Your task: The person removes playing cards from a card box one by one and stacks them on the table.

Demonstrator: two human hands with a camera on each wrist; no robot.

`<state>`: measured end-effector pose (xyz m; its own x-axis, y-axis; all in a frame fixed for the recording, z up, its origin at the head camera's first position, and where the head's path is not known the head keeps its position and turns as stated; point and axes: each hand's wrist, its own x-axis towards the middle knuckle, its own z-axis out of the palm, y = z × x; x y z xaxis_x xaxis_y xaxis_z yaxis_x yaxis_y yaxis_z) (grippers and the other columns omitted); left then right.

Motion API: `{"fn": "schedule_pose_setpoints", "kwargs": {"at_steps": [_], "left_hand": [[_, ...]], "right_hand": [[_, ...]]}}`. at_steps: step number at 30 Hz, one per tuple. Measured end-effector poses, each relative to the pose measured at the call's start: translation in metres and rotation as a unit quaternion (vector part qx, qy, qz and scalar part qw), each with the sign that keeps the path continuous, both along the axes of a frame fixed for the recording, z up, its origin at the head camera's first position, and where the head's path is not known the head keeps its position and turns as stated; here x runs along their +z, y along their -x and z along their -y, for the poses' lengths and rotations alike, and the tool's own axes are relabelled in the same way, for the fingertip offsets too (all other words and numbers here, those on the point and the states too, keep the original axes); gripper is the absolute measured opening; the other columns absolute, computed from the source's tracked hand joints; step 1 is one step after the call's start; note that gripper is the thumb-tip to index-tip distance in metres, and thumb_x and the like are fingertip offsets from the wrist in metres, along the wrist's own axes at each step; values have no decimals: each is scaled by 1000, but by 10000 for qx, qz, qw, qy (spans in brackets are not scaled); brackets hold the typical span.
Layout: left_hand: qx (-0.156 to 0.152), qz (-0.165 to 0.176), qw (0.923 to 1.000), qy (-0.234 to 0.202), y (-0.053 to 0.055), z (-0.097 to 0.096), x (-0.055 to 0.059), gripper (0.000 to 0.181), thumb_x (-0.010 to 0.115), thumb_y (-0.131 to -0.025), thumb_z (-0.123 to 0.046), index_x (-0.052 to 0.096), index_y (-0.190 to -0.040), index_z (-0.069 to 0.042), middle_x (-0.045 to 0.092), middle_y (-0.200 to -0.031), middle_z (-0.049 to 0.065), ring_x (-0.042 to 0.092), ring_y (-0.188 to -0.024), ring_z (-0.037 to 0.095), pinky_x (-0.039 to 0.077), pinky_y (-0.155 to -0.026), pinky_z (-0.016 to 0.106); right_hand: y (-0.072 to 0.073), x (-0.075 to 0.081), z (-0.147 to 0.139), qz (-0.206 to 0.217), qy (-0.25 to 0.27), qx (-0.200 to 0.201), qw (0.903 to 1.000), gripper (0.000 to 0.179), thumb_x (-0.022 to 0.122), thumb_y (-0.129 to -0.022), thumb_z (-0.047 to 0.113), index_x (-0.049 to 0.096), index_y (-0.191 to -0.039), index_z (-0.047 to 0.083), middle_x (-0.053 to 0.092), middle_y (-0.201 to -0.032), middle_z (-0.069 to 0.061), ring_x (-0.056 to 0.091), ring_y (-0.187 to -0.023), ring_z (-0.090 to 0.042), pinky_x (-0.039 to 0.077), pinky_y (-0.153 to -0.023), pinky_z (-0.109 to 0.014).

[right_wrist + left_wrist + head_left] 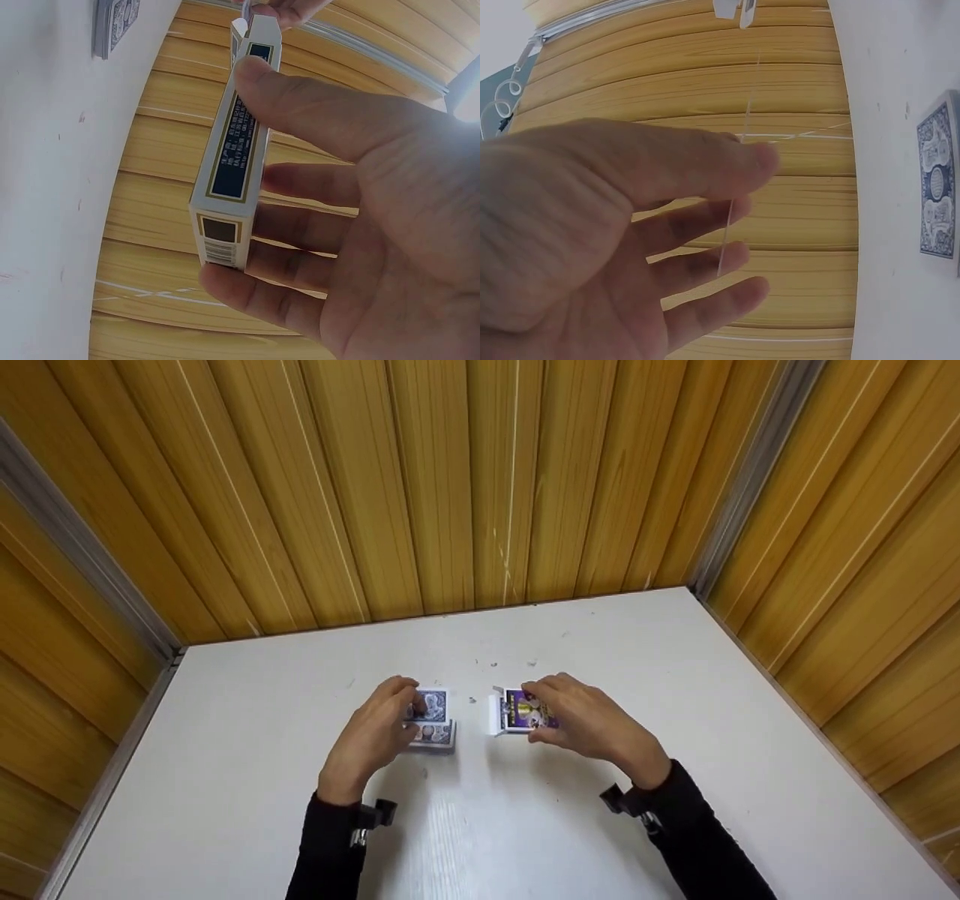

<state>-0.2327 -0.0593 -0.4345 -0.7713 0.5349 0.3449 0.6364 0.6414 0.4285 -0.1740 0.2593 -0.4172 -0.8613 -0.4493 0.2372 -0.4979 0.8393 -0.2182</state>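
Note:
My left hand pinches a playing card with a blue patterned back between thumb and fingers. Edge-on in the left wrist view, this card is just a thin line. Partly behind it and the hand, a deck of cards lies on the table; its blue-and-white back also shows in the left wrist view. To the right, my right hand grips a small card box with purple and yellow print. The box's white flap is open toward the left hand. A barcode marks its closed end.
Under both hands is a white table with small dark scuffs on it. Yellow wood-look panels wall in the back and sides, with grey metal strips in the corners. Each black sleeve carries a wrist camera mount.

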Motion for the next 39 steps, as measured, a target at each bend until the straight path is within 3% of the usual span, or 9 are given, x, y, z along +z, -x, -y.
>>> {"fn": "schedule_pose_setpoints", "kwargs": {"at_steps": [4,10,21,27,30,33,37,39], "left_hand": [[-55,29,10000,-16,6,0,-3,29,78,-76,16,67,-91,-6,61,-134,17,50,-134,37,48,-105,46],[-15,491,9988,-39,10,-2,-10,28,76,-77,17,68,-87,-9,61,-140,19,40,-143,43,39,-114,51],[12,1007,9949,95,20,-5,-28,25,74,-81,16,67,-84,-8,59,-139,21,50,-136,36,44,-109,46],[-170,1050,9943,59,26,-7,-37,27,73,-78,20,66,-82,-6,63,-133,24,52,-133,40,41,-112,51],[-235,1021,9945,71,28,-8,-42,28,73,-76,21,66,-82,-6,67,-124,23,57,-127,40,43,-110,51],[-171,1141,9933,90,30,-9,-45,29,70,-77,21,67,-83,-7,70,-106,13,65,-108,30,51,-99,46],[-89,1299,9914,102,31,-10,-47,30,65,-78,22,66,-85,-7,63,-86,3,58,-83,20,51,-79,40],[-61,1330,9910,129,32,-11,-48,30,64,-78,22,66,-85,-7,62,-83,1,56,-80,17,50,-76,38]], "right_hand": [[1,-1,-1,0,7,-20,10000,69,86,-85,33,58,-141,2,66,-128,-14,61,-118,-29,54,-95,-45],[2,-3,-1,-16,48,1,10000,69,87,-85,30,58,-140,1,66,-127,-15,62,-115,-29,54,-93,-45],[2,-4,1,26,9,-41,10000,69,87,-85,32,58,-140,2,66,-128,-14,62,-116,-28,54,-95,-44],[4,-5,3,84,-47,26,10000,67,86,-86,30,58,-139,1,66,-126,-13,61,-113,-26,54,-91,-43],[4,-7,3,98,-24,46,9999,67,86,-85,29,58,-139,0,66,-125,-13,61,-112,-26,54,-91,-43],[4,-7,3,75,-7,55,10000,67,86,-85,28,58,-139,0,66,-124,-14,61,-112,-27,54,-90,-43],[4,-7,3,-8,-52,90,9999,67,86,-85,29,58,-138,0,67,-123,-13,62,-110,-27,55,-87,-43],[4,-7,3,-20,-45,108,9999,66,86,-85,29,59,-138,0,67,-123,-13,62,-110,-27,55,-87,-43]]}}
